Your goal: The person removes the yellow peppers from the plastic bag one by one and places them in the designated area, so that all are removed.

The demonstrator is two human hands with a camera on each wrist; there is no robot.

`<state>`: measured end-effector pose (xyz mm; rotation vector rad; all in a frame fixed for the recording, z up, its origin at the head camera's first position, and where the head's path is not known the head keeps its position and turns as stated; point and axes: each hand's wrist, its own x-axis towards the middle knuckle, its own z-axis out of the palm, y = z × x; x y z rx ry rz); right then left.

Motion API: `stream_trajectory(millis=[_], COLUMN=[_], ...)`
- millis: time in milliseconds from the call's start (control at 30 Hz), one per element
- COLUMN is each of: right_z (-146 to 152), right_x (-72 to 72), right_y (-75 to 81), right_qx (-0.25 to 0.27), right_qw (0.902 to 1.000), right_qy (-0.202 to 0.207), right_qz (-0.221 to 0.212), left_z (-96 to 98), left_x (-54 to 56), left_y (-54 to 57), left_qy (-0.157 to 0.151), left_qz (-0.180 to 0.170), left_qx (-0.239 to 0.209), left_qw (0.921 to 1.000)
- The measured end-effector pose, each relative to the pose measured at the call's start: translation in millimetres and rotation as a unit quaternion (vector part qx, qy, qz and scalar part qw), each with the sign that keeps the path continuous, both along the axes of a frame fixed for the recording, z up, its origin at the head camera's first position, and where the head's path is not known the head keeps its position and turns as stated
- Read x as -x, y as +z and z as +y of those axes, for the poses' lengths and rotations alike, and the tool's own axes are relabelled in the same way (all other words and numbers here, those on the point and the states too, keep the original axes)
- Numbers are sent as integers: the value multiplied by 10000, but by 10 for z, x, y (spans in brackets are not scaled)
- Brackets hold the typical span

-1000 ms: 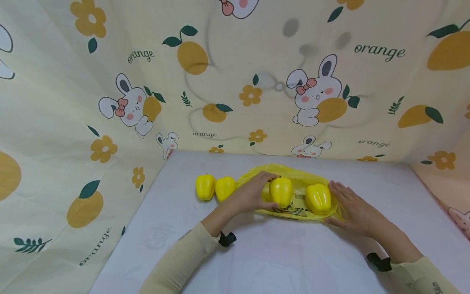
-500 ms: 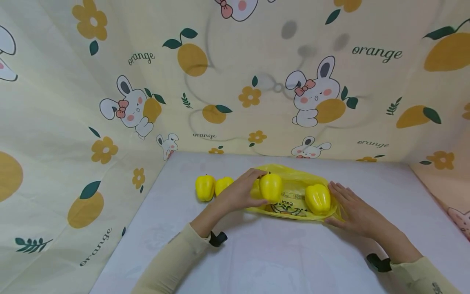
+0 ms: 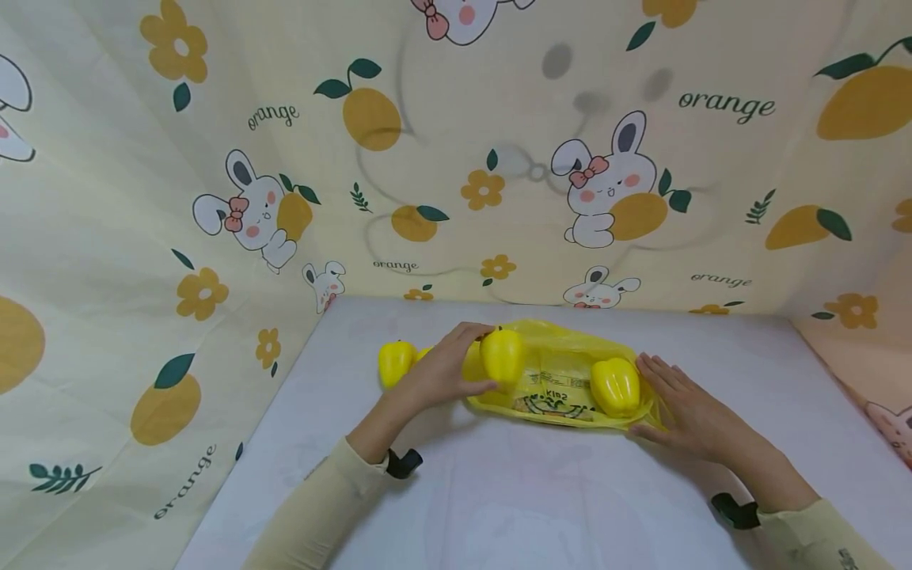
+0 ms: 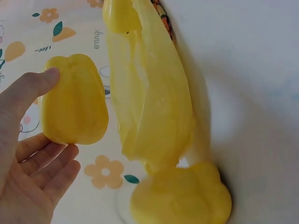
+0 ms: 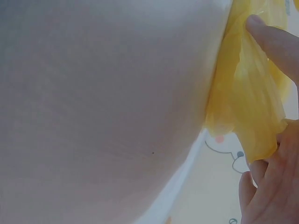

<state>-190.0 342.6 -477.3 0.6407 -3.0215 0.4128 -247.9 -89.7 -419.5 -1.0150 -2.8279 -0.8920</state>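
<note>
A yellow bell pepper (image 3: 503,358) is held in my left hand (image 3: 443,370), thumb on one side and fingers on the other. In the left wrist view the same held pepper (image 4: 74,105) stands apart from the yellow plastic bag (image 4: 163,102). The bag (image 3: 563,339) lies mouth open on the table, with printed lettering and a picture inside. Another bell pepper (image 3: 616,388) sits at its right end. My right hand (image 3: 687,412) rests against that end with straight fingers, its thumb (image 5: 271,39) touching the plastic in the right wrist view.
Left of the bag stands a bell pepper (image 3: 396,364) on the white table (image 3: 513,491); a second one (image 3: 423,352) beside it is mostly hidden by my left hand. A printed cloth wall (image 3: 442,174) with rabbits and oranges closes off the back and sides.
My left hand has moved left and slightly up with the bell pepper, from the bag's middle to its left end, uncovering more of the print. My right hand has stayed in place.
</note>
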Motion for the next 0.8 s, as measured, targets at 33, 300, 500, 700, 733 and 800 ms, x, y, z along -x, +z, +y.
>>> stream_trajectory(millis=[33,300,500,700,733,800], right_z=[4,17,5,-2,-3,-3], right_x=[1,2,6,-1,-1,-1], right_y=[-3,-12,6,5,7,9], right_qx=[2,2,-13,9,9,8], right_qw=[10000,9997,9999,9999,9999,9999], right_qy=[6,88,80,99,106,109], right_qz=[18,225,93,81,87,99], left_z=[-22,-193,-326,-461,-486,-537], left_x=[2,7,-4,-3,-3,-5], left_y=[1,52,88,86,86,89], left_qy=[4,114,247,388,418,469], left_qz=[10,71,125,68,61,37], left_qx=[-21,-53,-38,-146,-165,-214], left_qw=[10000,9999,9996,9991,9990,9987])
